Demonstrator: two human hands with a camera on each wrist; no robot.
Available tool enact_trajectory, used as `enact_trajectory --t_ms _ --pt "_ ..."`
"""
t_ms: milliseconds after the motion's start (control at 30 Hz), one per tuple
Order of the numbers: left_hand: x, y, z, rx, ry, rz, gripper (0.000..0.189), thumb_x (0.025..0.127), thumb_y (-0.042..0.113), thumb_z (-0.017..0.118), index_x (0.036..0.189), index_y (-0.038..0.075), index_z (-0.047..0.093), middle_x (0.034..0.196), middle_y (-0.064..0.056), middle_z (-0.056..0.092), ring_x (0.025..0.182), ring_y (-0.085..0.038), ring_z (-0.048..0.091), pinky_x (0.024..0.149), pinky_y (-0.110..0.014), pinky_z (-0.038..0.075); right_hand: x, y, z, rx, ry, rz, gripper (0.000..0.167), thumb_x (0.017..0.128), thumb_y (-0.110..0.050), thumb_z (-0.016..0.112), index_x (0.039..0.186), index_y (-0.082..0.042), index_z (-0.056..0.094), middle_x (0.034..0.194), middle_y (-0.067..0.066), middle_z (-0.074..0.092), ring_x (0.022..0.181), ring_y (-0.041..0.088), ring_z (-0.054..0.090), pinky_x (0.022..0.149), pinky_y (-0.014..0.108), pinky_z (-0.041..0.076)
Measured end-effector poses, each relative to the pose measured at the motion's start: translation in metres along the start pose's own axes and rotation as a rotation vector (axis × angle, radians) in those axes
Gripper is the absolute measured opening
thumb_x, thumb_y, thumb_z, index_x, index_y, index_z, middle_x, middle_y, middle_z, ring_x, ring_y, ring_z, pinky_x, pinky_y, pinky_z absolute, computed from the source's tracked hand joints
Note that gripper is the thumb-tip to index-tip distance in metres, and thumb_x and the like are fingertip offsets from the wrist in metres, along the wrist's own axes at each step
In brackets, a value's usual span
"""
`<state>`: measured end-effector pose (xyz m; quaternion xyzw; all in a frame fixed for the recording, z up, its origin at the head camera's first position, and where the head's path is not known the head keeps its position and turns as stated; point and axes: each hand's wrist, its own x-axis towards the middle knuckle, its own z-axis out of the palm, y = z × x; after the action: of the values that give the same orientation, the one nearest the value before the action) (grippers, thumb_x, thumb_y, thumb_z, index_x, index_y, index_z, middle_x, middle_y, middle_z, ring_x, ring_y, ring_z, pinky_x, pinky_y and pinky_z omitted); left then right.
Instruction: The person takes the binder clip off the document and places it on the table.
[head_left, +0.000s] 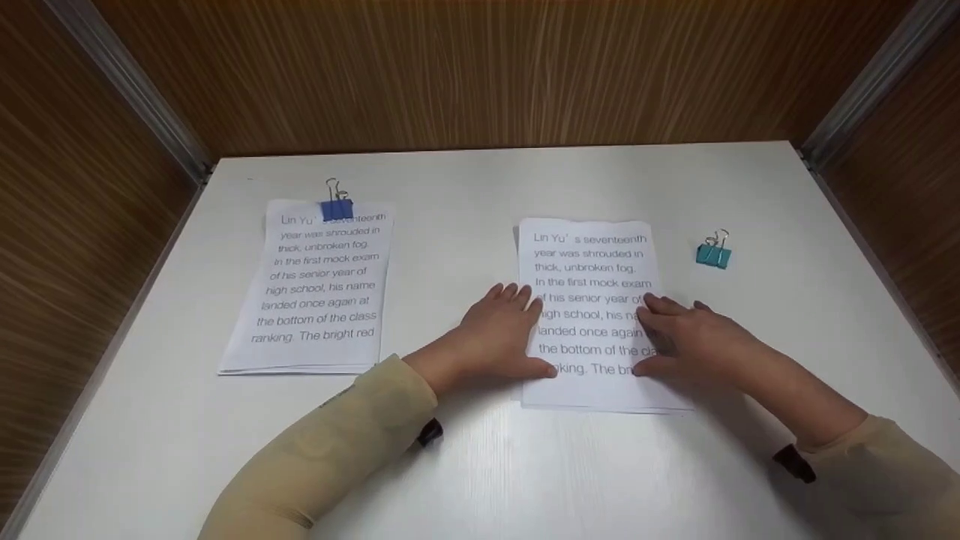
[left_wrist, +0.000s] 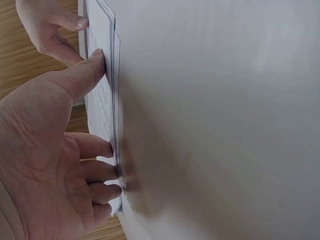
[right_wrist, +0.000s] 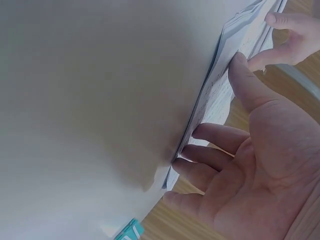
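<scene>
A stack of printed paper sheets [head_left: 592, 315] lies on the white table, its edges slightly uneven at the left and bottom. Along its left side rests my left hand [head_left: 502, 334], fingertips at the edge and thumb on the top sheet. My right hand [head_left: 690, 341] touches the opposite long edge in the same way, with its thumb over the lower text. In the left wrist view the fingers [left_wrist: 100, 171] meet the layered sheet edges. The right wrist view shows the extended fingers [right_wrist: 202, 155] against the other side of the stack.
To the left lies a second printed stack [head_left: 315, 292], with a blue binder clip [head_left: 337, 209] on its top edge. A teal binder clip [head_left: 713, 256] sits loose on the table [head_left: 450, 187], right of the middle stack. Wood-grain panels [head_left: 480, 75] enclose the back and sides.
</scene>
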<state>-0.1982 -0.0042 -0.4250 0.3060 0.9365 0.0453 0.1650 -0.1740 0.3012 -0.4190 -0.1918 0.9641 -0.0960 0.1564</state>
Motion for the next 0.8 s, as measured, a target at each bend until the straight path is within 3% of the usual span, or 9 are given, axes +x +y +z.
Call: enact_trajectory --t_ms 200,433,600,800 --pt "0.017 0.008 -0.006 0.053 -0.011 -0.001 0.109 0.091 0.075 0.063 0.166 0.002 0.032 0.171 -0.021 0.029 0.16 -0.035 0.023 0.131 -0.045 0.012 0.001 0.017 -0.006 0.042 -0.013 0.02 0.097 0.089 -0.055 0.082 0.161 -0.003 0.043 0.169 0.023 0.031 0.153 0.051 0.029 0.121 0.071 0.022" --pt "0.033 0.013 -0.01 0.063 -0.018 -0.013 0.109 0.091 0.075 0.063 0.166 0.003 0.032 0.172 -0.019 0.028 0.161 -0.033 0.021 0.131 -0.043 0.011 0.003 0.032 -0.012 0.053 -0.03 0.059 0.1 0.089 -0.06 0.08 0.163 -0.007 0.04 0.171 0.021 0.028 0.151 0.06 0.025 0.119 0.072 0.024" --pt "0.042 0.016 -0.01 0.068 -0.005 -0.011 0.108 0.091 0.076 0.062 0.167 0.005 0.032 0.172 -0.018 0.028 0.161 -0.032 0.022 0.131 -0.042 0.012 0.004 0.042 -0.014 0.059 -0.027 0.049 0.099 0.089 -0.059 0.081 0.162 -0.005 0.041 0.17 0.023 0.029 0.153 0.052 0.028 0.122 0.069 0.021" --pt "0.051 0.021 -0.009 0.059 0.002 0.001 0.107 0.092 0.075 0.062 0.167 0.005 0.031 0.173 -0.018 0.027 0.161 -0.031 0.021 0.131 -0.041 0.011 0.003 0.052 -0.014 0.066 -0.032 0.071 0.099 0.088 -0.06 0.081 0.162 -0.006 0.042 0.17 0.023 0.03 0.152 0.053 0.029 0.121 0.07 0.023"
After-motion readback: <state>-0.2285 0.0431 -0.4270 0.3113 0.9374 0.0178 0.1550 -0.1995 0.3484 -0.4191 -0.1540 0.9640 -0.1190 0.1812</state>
